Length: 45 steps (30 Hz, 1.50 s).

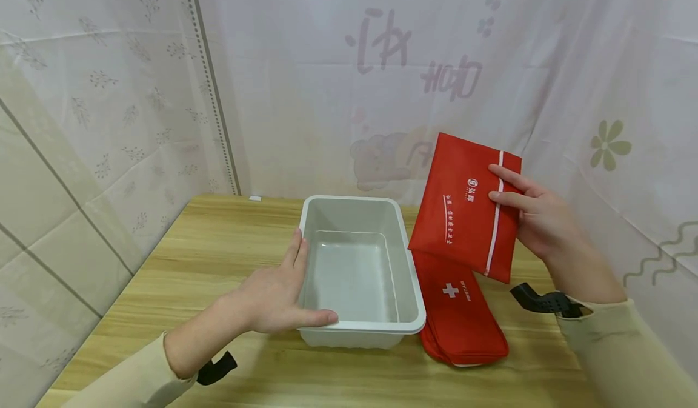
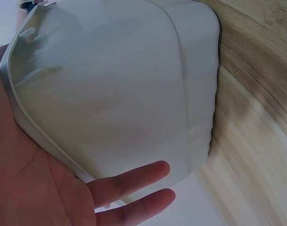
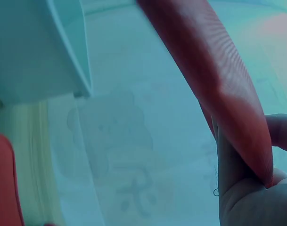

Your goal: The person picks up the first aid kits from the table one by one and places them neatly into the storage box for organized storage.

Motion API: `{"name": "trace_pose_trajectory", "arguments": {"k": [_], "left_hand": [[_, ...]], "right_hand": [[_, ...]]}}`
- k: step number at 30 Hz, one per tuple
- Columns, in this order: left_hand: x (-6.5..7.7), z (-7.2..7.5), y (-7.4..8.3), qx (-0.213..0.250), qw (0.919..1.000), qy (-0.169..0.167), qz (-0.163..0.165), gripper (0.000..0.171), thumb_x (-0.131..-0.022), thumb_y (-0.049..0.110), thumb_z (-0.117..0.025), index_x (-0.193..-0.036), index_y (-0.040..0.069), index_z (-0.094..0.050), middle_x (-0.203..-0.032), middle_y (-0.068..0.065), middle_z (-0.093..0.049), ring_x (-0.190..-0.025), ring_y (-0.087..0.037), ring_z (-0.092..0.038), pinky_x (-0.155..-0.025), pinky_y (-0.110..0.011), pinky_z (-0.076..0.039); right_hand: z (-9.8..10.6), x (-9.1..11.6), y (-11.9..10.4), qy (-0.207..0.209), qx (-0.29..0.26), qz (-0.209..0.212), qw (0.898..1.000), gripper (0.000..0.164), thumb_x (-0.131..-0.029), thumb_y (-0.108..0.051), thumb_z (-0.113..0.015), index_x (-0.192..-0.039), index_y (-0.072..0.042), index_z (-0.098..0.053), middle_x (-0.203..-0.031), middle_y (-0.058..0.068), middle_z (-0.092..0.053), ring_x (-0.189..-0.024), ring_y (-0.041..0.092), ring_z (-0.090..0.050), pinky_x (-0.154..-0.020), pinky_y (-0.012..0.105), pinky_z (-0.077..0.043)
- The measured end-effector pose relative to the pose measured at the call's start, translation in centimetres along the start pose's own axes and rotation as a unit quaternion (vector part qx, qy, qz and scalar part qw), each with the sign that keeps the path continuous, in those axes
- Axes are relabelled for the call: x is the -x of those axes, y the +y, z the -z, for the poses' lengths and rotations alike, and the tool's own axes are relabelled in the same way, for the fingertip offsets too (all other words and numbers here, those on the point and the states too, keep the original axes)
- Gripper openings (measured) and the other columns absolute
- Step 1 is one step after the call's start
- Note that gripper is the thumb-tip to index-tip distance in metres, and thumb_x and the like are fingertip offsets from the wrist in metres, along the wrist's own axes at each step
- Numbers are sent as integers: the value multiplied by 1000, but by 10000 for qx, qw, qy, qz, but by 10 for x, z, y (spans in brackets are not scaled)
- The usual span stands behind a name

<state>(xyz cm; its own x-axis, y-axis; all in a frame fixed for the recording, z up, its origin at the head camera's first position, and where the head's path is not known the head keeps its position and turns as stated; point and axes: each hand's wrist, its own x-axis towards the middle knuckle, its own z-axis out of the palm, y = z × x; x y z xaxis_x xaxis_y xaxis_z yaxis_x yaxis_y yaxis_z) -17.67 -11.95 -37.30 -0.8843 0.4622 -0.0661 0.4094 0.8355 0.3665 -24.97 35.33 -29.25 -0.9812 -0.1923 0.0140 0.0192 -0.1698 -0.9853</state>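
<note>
My right hand (image 1: 551,223) pinches a flat red pouch (image 1: 463,208) by its right side. White lettering and a white stripe mark the pouch, which is tilted up above the table; the right wrist view shows the red pouch (image 3: 223,89) edge-on, between thumb and fingers. My left hand (image 1: 272,299) rests against the near left corner of a pale grey plastic bin (image 1: 412,287), thumb along the front rim. In the left wrist view two straight fingers (image 2: 134,181) lie by the outer wall of the bin (image 2: 101,94). The bin has nothing inside.
A red first-aid case (image 1: 463,317) with a white cross lies right of the bin, partly covered by the pouch in the head view. The wooden table (image 1: 218,250) meets patterned curtains (image 1: 305,93) at the back. A small white piece (image 1: 254,198) lies at the far edge.
</note>
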Motion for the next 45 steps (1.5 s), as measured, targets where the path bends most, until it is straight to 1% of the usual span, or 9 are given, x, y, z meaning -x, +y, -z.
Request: {"name": "trace_pose_trajectory", "arguments": {"k": [5, 11, 15, 17, 23, 26, 30, 38, 45], "left_hand": [[0, 0, 0, 6, 10000, 14, 5, 151, -80, 96, -65, -175, -3, 0, -184, -22, 9, -84, -26, -74, -85, -49, -63], [0, 1, 0, 21, 10000, -24, 36, 152, -79, 96, -65, -175, -2, 1, -185, -20, 8, -77, -22, -72, -86, -48, -62], [-1, 0, 1, 24, 10000, -20, 47, 152, -79, 96, -65, -175, -1, 0, -185, -19, 6, -79, -21, -72, -83, -46, -62], [-2, 0, 1, 19, 10000, -2, 40, 151, -79, 96, -65, -175, -1, -1, -185, -19, 5, -80, -21, -72, -81, -44, -62], [-3, 0, 1, 45, 10000, 5, -4, 150, -79, 97, -63, -176, 0, -1, -186, -20, 4, -84, -22, -73, -76, -40, -61], [-2, 0, 1, 74, 10000, -3, -11, 150, -79, 97, -63, -176, 0, -1, -186, -19, 4, -88, -24, -75, -76, -39, -61], [-2, 0, 2, 73, 10000, -33, 20, 149, -79, 98, -61, -176, 1, -3, -186, -18, 5, -88, -23, -75, -75, -37, -60], [-1, 1, 2, 112, 9998, -89, 106, 147, -80, 95, -64, -176, 1, -2, -186, -16, 5, -82, -18, -72, -70, -35, -58], [-1, 0, 2, 159, 9998, -86, 93, 145, -82, 90, -67, -176, 1, -3, -186, -16, 5, -78, -17, -71, -69, -34, -57]], "right_hand": [[-33, -10, -5, -112, 170, -192, 9996, 65, -113, -15, -60, -172, -32, -39, -151, -5, -43, -128, 13, -59, -90, 33, -66], [-82, -21, -7, -224, 456, -450, 9977, 64, -111, -18, -65, -171, -30, -42, -151, -3, -47, -130, 18, -60, -92, 33, -65], [-112, -29, -2, -193, 644, -552, 9962, 62, -110, -18, -68, -168, -29, -48, -153, 1, -49, -130, 22, -62, -92, 35, -65], [-126, -34, 2, -228, 725, -585, 9954, 61, -110, -17, -67, -167, -28, -49, -155, 3, -49, -129, 23, -64, -93, 36, -65], [-158, -49, 15, -307, 1095, -779, 9904, 60, -110, -12, -65, -167, -25, -50, -159, 10, -50, -124, 24, -69, -93, 37, -65], [-170, -53, 20, -308, 1278, -890, 9873, 61, -109, -10, -65, -166, -24, -50, -159, 13, -51, -124, 26, -69, -93, 38, -65], [-181, -56, 26, -371, 1581, -1022, 9814, 61, -107, -8, -65, -165, -22, -52, -156, 16, -55, -124, 31, -70, -94, 40, -65], [-192, -55, 36, -460, 2233, -1175, 9665, 59, -106, -11, -68, -163, -17, -54, -150, 19, -58, -118, 33, -71, -93, 41, -65], [-200, -54, 48, -586, 2456, -1321, 9586, 58, -106, -9, -67, -161, -15, -54, -147, 19, -60, -117, 34, -71, -96, 42, -64]]}}
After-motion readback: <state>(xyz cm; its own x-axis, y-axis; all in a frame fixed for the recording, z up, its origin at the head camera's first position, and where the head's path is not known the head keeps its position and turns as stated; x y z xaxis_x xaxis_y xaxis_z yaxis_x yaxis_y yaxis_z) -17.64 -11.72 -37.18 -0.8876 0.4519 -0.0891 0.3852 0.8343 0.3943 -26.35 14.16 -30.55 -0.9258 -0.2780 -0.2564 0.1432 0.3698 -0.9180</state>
